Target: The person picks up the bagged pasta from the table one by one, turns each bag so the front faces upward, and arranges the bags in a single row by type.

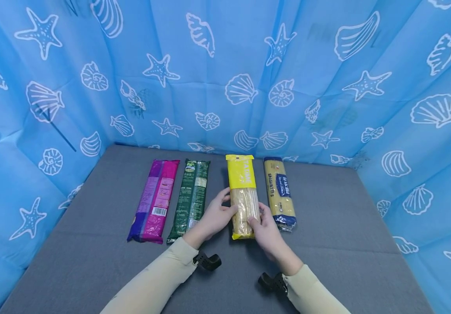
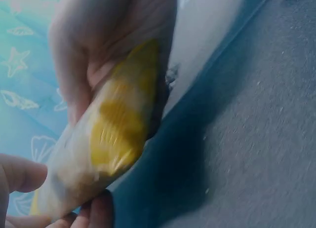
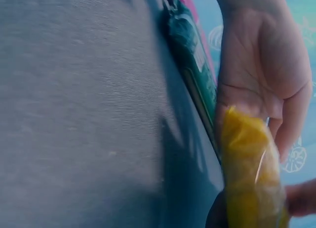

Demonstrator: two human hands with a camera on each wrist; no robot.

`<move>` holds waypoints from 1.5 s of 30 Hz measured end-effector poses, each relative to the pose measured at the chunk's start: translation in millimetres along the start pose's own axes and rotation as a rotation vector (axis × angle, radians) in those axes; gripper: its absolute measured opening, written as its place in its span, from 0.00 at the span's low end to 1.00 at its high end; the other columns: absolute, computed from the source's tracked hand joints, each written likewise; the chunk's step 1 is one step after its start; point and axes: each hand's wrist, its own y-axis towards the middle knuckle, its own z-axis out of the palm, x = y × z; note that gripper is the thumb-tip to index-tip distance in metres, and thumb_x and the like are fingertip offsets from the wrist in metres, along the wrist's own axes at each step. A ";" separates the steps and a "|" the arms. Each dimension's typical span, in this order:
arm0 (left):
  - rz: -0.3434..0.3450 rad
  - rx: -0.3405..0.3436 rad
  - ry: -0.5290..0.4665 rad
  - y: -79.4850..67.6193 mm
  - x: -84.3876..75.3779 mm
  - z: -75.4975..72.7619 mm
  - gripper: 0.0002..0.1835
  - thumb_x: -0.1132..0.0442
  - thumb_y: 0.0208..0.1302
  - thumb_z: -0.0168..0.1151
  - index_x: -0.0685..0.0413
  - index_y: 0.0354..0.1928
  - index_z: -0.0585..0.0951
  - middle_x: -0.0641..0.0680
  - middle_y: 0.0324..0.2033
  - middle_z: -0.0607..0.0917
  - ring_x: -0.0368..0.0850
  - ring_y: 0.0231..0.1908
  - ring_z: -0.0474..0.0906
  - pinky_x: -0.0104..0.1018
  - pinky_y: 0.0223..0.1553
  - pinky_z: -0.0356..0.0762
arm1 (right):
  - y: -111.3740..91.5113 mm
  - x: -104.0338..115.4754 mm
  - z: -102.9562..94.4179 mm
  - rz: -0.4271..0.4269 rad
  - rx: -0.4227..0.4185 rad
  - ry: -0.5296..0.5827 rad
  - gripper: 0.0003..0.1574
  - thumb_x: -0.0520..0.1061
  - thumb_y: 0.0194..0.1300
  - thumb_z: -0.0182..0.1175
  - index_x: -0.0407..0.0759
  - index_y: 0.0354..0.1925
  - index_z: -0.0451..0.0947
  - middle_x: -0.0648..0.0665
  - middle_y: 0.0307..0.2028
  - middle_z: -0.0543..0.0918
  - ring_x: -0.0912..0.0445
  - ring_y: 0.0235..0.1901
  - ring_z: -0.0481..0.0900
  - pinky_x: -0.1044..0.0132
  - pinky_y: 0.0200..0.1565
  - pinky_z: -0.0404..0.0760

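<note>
A long pack of dry noodles (image 1: 242,174), yellow at the top and see-through below, is held between both hands near the middle of the table. My left hand (image 1: 215,216) grips its left edge, thumb on the front. On the lower right side my right hand (image 1: 268,234) pinches it, with the thumb in front and the other fingers partly hidden behind. In the left wrist view, the pack's yellow end (image 2: 116,144) is tilted and raised off the grey surface, a shadow beneath. The right wrist view also shows that end (image 3: 247,159) between the hands.
Left of the hands lie a green spaghetti pack (image 1: 189,196) and a purple-pink pack (image 1: 154,200). A spaghetti pack with blue labels (image 1: 279,192) lies close on the right. Behind the grey table (image 1: 339,218) hangs a blue shell-patterned curtain (image 1: 217,56).
</note>
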 end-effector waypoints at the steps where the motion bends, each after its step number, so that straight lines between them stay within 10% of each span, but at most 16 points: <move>1: -0.001 0.013 -0.007 0.0 0.8 2.1 0.35 0.58 0.70 0.57 0.45 0.75 0.55 0.57 0.65 0.66 0.48 0.49 0.78 0.44 0.45 0.80 | 2.4 0.6 -0.1 -0.004 -0.011 -0.003 0.33 0.35 0.75 0.43 0.39 0.72 0.43 0.30 0.57 0.68 0.45 0.48 0.78 0.55 0.45 0.81; 22: 0.008 0.042 0.108 10.9 13.5 22.6 0.37 0.68 0.63 0.64 0.59 0.72 0.59 0.60 0.63 0.71 0.48 0.51 0.75 0.38 0.46 0.78 | 48.6 2.9 -6.1 0.086 -0.116 -0.108 0.33 0.37 0.75 0.43 0.38 0.72 0.45 0.32 0.60 0.66 0.43 0.56 0.72 0.51 0.53 0.76; 32: 0.093 -0.014 0.312 22.4 23.6 19.0 0.35 0.62 0.62 0.67 0.58 0.69 0.65 0.55 0.54 0.74 0.44 0.44 0.73 0.37 0.44 0.75 | 50.8 1.3 -12.8 -0.073 -0.130 -0.646 0.35 0.43 0.71 0.54 0.30 0.69 0.56 0.29 0.58 0.68 0.42 0.51 0.72 0.47 0.51 0.74; 45: 0.106 0.021 0.371 22.3 29.1 17.7 0.35 0.57 0.65 0.64 0.54 0.71 0.63 0.53 0.57 0.72 0.43 0.44 0.72 0.37 0.44 0.75 | 48.6 -0.1 -9.0 -0.096 -0.162 -0.760 0.37 0.41 0.71 0.53 0.27 0.70 0.53 0.25 0.60 0.66 0.38 0.59 0.67 0.43 0.59 0.67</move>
